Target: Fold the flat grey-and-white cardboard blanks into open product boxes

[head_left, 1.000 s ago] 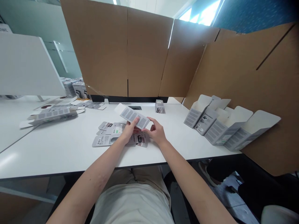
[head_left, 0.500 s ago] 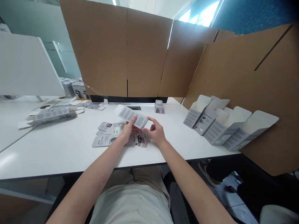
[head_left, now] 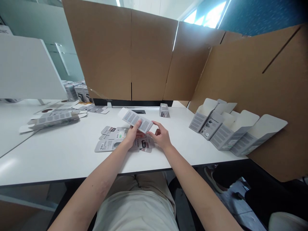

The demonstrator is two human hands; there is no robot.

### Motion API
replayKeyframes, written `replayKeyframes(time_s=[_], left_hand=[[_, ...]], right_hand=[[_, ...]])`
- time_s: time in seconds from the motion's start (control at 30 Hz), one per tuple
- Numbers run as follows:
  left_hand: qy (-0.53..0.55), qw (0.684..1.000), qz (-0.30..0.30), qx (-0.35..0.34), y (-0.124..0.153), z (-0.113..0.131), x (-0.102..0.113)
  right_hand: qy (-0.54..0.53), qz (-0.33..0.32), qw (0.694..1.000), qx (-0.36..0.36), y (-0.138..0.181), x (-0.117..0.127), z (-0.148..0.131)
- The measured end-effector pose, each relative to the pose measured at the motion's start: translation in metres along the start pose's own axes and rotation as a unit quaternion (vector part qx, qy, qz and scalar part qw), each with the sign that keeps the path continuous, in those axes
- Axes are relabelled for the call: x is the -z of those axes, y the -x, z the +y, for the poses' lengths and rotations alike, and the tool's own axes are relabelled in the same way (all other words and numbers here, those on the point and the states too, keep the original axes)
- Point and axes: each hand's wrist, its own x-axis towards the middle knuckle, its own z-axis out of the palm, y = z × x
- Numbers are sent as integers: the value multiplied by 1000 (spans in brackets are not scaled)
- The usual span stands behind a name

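A small grey-and-white printed carton (head_left: 136, 119) is held tilted above the table, its white flap standing out at the far left end. My left hand (head_left: 132, 135) is closed around its near side, thumb on the printed face. At the carton's right end my right hand (head_left: 160, 135) pinches the edge between thumb and fingers. Beneath the hands lie several flat, unfolded cartons (head_left: 107, 145) in a loose pile, partly hidden by my left hand and wrist.
Several open cartons (head_left: 222, 130) stand in a row at the right, by a cardboard wall (head_left: 271, 96). One closed small box (head_left: 164, 110) sits at the back. More flattened cartons (head_left: 55, 120) lie at the left on the white table (head_left: 67, 157). Cardboard panels (head_left: 149, 57) rise behind.
Almost nothing differs. Both hands keep the same hold on the carton, and the view has shifted very slightly.
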Motion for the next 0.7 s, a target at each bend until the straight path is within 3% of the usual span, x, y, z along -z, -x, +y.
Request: replayKeyframes(time_s=[0.7], left_hand=[[-17, 1000, -7, -7, 4, 2, -2]], right_hand=[[-7, -5, 1000, 10, 0, 1, 4]])
